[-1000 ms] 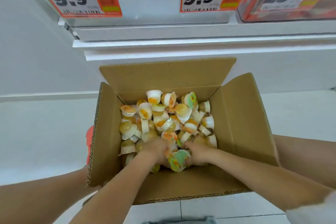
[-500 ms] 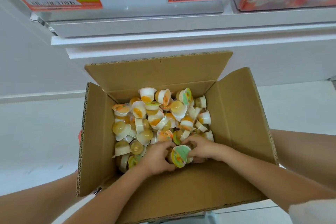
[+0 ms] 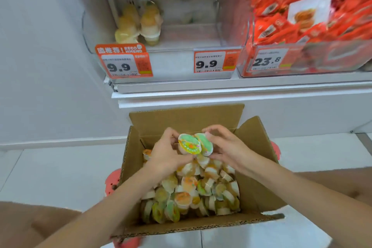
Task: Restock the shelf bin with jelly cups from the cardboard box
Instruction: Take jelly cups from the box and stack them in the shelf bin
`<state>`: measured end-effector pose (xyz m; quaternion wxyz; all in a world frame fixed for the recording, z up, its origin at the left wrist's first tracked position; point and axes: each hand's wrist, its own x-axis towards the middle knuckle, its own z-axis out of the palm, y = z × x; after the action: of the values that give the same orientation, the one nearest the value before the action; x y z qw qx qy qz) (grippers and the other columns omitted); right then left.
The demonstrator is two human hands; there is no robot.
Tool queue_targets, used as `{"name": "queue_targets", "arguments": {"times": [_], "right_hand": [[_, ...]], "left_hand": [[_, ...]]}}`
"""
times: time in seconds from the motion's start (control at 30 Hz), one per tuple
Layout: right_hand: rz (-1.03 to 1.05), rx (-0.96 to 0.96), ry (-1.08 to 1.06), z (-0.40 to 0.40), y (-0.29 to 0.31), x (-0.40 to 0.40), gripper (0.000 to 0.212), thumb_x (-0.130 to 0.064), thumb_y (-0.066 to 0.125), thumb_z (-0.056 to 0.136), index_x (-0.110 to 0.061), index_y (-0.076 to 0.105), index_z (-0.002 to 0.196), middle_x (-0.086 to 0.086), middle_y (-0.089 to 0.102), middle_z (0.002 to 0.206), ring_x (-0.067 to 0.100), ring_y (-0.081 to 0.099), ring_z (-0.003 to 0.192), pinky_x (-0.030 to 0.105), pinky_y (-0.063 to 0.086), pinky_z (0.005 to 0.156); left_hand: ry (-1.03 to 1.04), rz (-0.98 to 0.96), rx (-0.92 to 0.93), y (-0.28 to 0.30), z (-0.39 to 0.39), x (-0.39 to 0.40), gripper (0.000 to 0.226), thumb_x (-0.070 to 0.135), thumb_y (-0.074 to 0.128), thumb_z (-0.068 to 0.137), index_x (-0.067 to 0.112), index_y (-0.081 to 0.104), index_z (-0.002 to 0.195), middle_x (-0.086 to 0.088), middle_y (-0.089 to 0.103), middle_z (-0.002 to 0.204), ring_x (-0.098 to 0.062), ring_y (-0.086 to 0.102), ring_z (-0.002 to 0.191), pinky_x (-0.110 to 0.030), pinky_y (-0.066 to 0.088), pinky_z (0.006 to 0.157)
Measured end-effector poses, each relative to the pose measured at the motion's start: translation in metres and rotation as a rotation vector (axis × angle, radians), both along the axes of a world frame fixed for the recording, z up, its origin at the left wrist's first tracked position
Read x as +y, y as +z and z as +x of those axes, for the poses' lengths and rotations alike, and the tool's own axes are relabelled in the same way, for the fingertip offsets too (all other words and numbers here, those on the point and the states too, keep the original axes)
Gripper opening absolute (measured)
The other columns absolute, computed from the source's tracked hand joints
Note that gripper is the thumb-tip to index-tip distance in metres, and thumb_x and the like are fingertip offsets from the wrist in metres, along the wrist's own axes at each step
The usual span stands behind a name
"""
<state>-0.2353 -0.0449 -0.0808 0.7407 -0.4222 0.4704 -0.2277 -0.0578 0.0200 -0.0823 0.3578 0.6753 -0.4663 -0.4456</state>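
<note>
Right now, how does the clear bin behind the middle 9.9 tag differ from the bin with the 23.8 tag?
The clear middle bin looks almost bare inside; the right bin is heaped with red packets. Their tags read 9.9 and 23.8. Both are transparent and sit on one shelf.

Red snack packets, price tags

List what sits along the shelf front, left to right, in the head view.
Orange 9.9 price tag with the recommend header → few yellow jelly cups behind it → second orange 9.9 price tag → 23.8 price tag → red snack packets in the clear bin.
</note>
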Motion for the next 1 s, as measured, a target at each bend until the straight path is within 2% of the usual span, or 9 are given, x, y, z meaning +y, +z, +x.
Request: {"name": "queue_targets", "arguments": {"times": [0.1,0.17,0.3,0.37,0.43,0.57,0.8,0.93,1.0], "right_hand": [[-0.262,-0.010,0.028,0.008,0.064,-0.005,0.042,-0.014,0.070,0.083,-0.025,0.057,0.122,0.009,0.058,0.120,0.026,0.065,0.104,0.036,0.056,0.088],[-0.442,-0.003,0.091,0.016,0.100,-0.008,0.042,-0.015,0.076,0.075,-0.023,0.062,0.115,0.004,0.065,0.115,0.017,0.065,0.102,0.030,0.053,0.091],[-0.617,-0.026,0.142,0.028,0.147,-0.016,0.039,-0.012,0.074,0.072,-0.020,0.063,0.107,-0.004,0.069,0.100,0.001,0.065,0.088,0.017,0.051,0.079],[-0.621,-0.045,0.151,0.027,0.155,-0.019,0.041,-0.019,0.073,0.069,-0.019,0.064,0.110,-0.004,0.070,0.099,0.003,0.065,0.088,0.018,0.052,0.076],[-0.549,-0.107,0.135,0.026,0.154,-0.020,0.044,-0.022,0.070,0.068,-0.018,0.064,0.111,0.000,0.070,0.099,0.008,0.066,0.088,0.022,0.055,0.072],[-0.457,-0.164,0.098,0.028,0.148,-0.022,0.048,-0.020,0.072,0.066,-0.016,0.065,0.114,0.004,0.071,0.095,0.017,0.068,0.085,0.029,0.058,0.071],[-0.390,-0.133,0.118,0.037,0.146,-0.025,0.048,-0.026,0.074,0.064,-0.021,0.067,0.111,0.015,0.073,0.097,0.023,0.070,0.084,0.027,0.058,0.072],[-0.365,-0.151,0.159,0.039,0.147,-0.024,0.052,-0.031,0.073,0.064,-0.022,0.066,0.115,0.012,0.072,0.105,0.026,0.069,0.095,0.032,0.058,0.079],[-0.343,-0.156,0.199,0.039,0.149,-0.025,0.055,-0.027,0.073,0.066,-0.022,0.064,0.120,0.012,0.071,0.109,0.028,0.068,0.101,0.035,0.057,0.084]], "left_hand": [[-0.036,-0.165,-0.118,0.067,0.015,-0.003,0.047,0.015,0.087,0.063,0.014,0.049,0.091,0.005,0.069,0.085,-0.001,0.060,0.074,-0.008,0.044,0.063],[-0.040,-0.267,-0.143,0.105,0.017,-0.007,0.048,0.022,0.088,0.060,0.020,0.051,0.091,0.008,0.068,0.086,0.002,0.059,0.077,-0.008,0.042,0.066],[0.041,-0.413,-0.015,0.143,0.016,-0.013,0.048,0.035,0.086,0.050,0.023,0.059,0.088,0.010,0.069,0.085,0.001,0.061,0.079,-0.017,0.048,0.073],[0.092,-0.441,0.085,0.147,0.014,-0.014,0.053,0.040,0.081,0.046,0.023,0.060,0.091,0.009,0.072,0.086,-0.004,0.066,0.075,-0.024,0.051,0.070],[0.085,-0.446,0.115,0.147,0.010,-0.015,0.059,0.039,0.081,0.046,0.027,0.059,0.100,0.010,0.073,0.089,-0.006,0.069,0.076,-0.023,0.054,0.068],[0.074,-0.464,0.134,0.144,0.005,-0.019,0.070,0.032,0.080,0.049,0.033,0.063,0.117,0.014,0.070,0.104,0.001,0.065,0.094,-0.015,0.052,0.075],[0.084,-0.446,0.107,0.133,0.008,-0.019,0.069,0.035,0.082,0.051,0.037,0.062,0.118,0.022,0.068,0.107,0.001,0.063,0.103,-0.021,0.054,0.081],[0.129,-0.492,0.066,0.132,0.006,-0.015,0.057,0.014,0.090,0.057,0.037,0.066,0.104,0.019,0.071,0.097,0.000,0.066,0.094,-0.018,0.055,0.072],[0.144,-0.511,0.040,0.131,0.007,-0.014,0.057,0.018,0.088,0.055,0.036,0.066,0.105,0.019,0.070,0.098,-0.001,0.066,0.094,-0.019,0.055,0.072]]}}
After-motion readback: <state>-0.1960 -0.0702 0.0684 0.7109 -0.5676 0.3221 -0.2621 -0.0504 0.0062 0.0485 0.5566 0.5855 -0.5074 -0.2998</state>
